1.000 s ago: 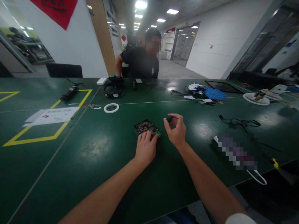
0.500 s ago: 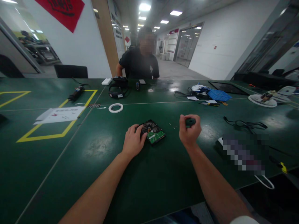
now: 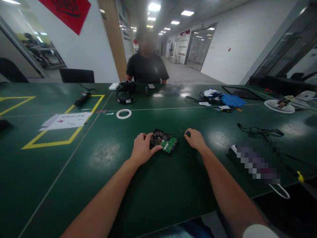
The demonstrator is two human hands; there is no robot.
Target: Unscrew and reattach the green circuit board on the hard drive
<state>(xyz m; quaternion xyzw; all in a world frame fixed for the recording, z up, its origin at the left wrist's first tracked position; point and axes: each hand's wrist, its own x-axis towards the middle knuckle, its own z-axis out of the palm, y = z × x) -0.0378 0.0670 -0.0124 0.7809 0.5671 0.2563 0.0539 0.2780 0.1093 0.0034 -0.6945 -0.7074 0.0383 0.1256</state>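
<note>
A hard drive [image 3: 163, 140] lies on the green table, its green circuit board facing up. Fingers and thumb of my left hand [image 3: 142, 148] are closed on the drive's left side. To the right of the drive, my right hand [image 3: 195, 138] is low over the table, wrapped round a small screwdriver [image 3: 188, 134]. Only the dark end of its handle shows; its shaft is hidden. Tiny light specks, perhaps screws [image 3: 180, 130], lie on the table between the drive and my right hand.
A white tape ring [image 3: 123, 114] and paper sheets [image 3: 65, 121] lie left. Farther back are a black headset [image 3: 125, 94] and a blue basket [image 3: 232, 100]. A black cable [image 3: 260, 130] and a pixelated object [image 3: 257, 163] lie right. A person [image 3: 147, 67] sits opposite.
My right hand has moved left and down towards the table, turning the screwdriver so its shaft no longer shows. The hard drive has turned slightly under my left hand.
</note>
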